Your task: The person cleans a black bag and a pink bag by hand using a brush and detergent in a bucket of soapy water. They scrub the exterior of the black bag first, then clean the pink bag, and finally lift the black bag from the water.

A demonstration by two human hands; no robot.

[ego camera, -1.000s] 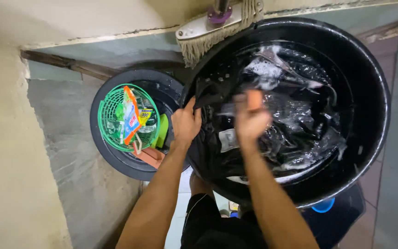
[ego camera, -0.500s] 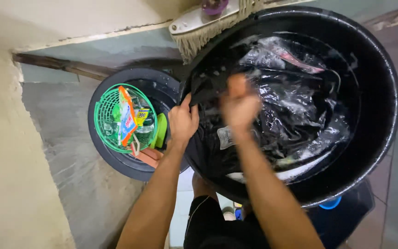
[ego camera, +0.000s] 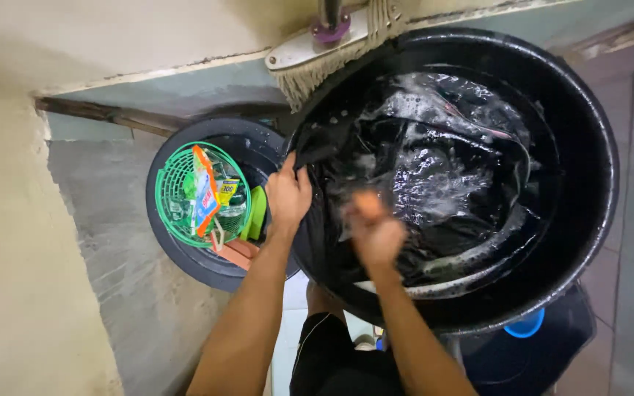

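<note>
Cloth [ego camera: 420, 183], dark and wet, lies in soapy water inside the big black tub [ego camera: 588, 147], bunched toward the tub's left rim. The left hand [ego camera: 288, 194] is closed on a fold of it right at that rim, fingers curled over the edge. The right hand [ego camera: 373, 229] is blurred with motion, just above the cloth near the tub's front-left part; it looks loosely closed, but whether it holds anything I cannot tell.

Half a second ago the right hand was higher up and further back in the tub, over the cloth's middle; it has since come down toward the near rim. A second ago an orange-pink block showed in its fingers; now only a pale orange smear shows at the fingertips. The left hand has kept its grip at the same spot on the rim. The foam has spread over the cloth's middle.

Count: two tubs, the big one and a smaller black tub [ego camera: 185, 249] to its left on the floor. One green basket [ego camera: 174, 183] sits in the smaller tub, with one orange-and-blue packet [ego camera: 204, 191] standing in it. One mop head [ego camera: 310, 62] leans at the big tub's far rim. One blue round thing [ego camera: 526, 324] shows under the big tub's near rim.
</note>
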